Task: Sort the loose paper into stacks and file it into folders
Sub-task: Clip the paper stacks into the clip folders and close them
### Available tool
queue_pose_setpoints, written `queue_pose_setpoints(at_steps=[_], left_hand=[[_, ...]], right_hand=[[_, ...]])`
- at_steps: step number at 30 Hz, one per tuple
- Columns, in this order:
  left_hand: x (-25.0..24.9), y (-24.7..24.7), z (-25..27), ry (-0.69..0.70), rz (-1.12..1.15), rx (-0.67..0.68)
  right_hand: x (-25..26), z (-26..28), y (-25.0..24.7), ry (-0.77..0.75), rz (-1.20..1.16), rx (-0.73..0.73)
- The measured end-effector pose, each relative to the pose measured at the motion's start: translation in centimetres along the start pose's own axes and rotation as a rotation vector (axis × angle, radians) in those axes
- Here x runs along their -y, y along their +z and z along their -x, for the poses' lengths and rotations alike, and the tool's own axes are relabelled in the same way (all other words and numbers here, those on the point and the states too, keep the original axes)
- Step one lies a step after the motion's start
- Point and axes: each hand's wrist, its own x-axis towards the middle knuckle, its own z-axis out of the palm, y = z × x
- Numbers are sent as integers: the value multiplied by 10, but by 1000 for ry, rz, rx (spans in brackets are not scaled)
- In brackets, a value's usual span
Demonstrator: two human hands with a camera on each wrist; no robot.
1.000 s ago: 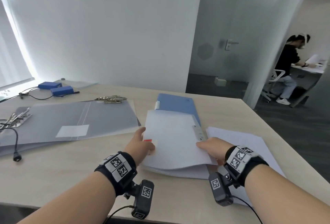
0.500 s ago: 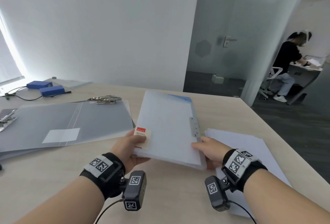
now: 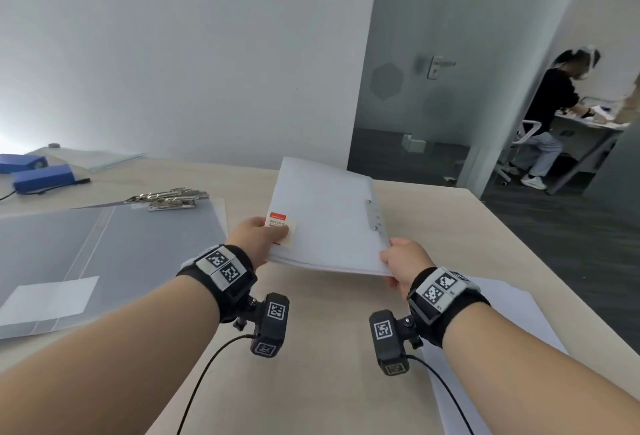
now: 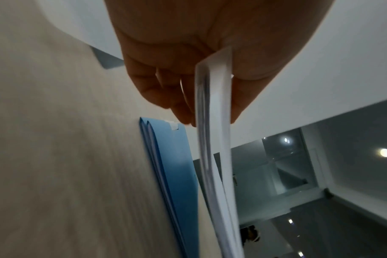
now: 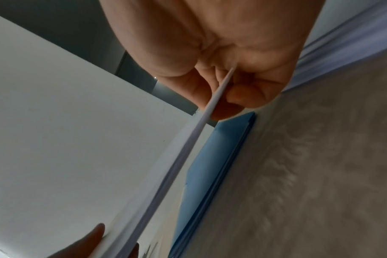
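A translucent white folder [image 3: 325, 216] filled with paper hangs above the table, its far end tilted up. My left hand [image 3: 261, 238] pinches its near left corner by the red-and-cream label [image 3: 280, 228]. My right hand [image 3: 403, 263] grips the near right corner, below the metal fastener strip [image 3: 375, 216]. In the left wrist view the folder edge [image 4: 212, 139] runs between thumb and fingers; the right wrist view shows the folder edge [image 5: 188, 148] pinched likewise. A blue folder [image 4: 172, 174] [image 5: 212, 162] lies flat on the table beneath. Loose white paper [image 3: 498, 327] lies under my right forearm.
An open grey folder [image 3: 104, 254] with a white label lies at the left, metal clips [image 3: 166, 197] at its far edge. Two blue boxes [image 3: 41, 174] with a cable sit far left. A person sits at a desk beyond the glass door [image 3: 433, 70].
Both hands have lifted the white folder off the table and tipped its far end up, so it now hides the blue folder in the head view.
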Motion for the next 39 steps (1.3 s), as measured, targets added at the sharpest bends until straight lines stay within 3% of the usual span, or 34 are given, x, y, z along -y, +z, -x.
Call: queue_pose_setpoints(at_steps=[4,8,13,16,18,21,23,26,29,33,39], left_hand=[[3,12,-36,65,-218,-35],[11,22,-65,38,-376,-52],[20,27,-73,0,-460,-66],[12,30,-59,12,-476,-77],[4,32,-43,58,-472,-105],[-9,41,-7,165,-435,-101],[-16,55,24,223,-364,-29],[-15,81,71,223,-313,140],[1,111,112,178,-482,345],[12,146,144,145,-779,539],[15,180,153,161,-1125,592]], right_hand=[[11,-46,6,-38,183,-41],[13,-71,11,-40,324,20],[12,-64,10,1,423,35],[14,-53,-2,-70,525,69],[14,-44,-11,-91,429,78],[19,-16,-33,-91,9,38],[26,12,-54,-74,-224,16],[27,48,-94,-126,-293,14],[4,72,-142,-82,-109,-39],[-44,101,-201,133,67,-98],[-92,144,-246,325,195,-115]])
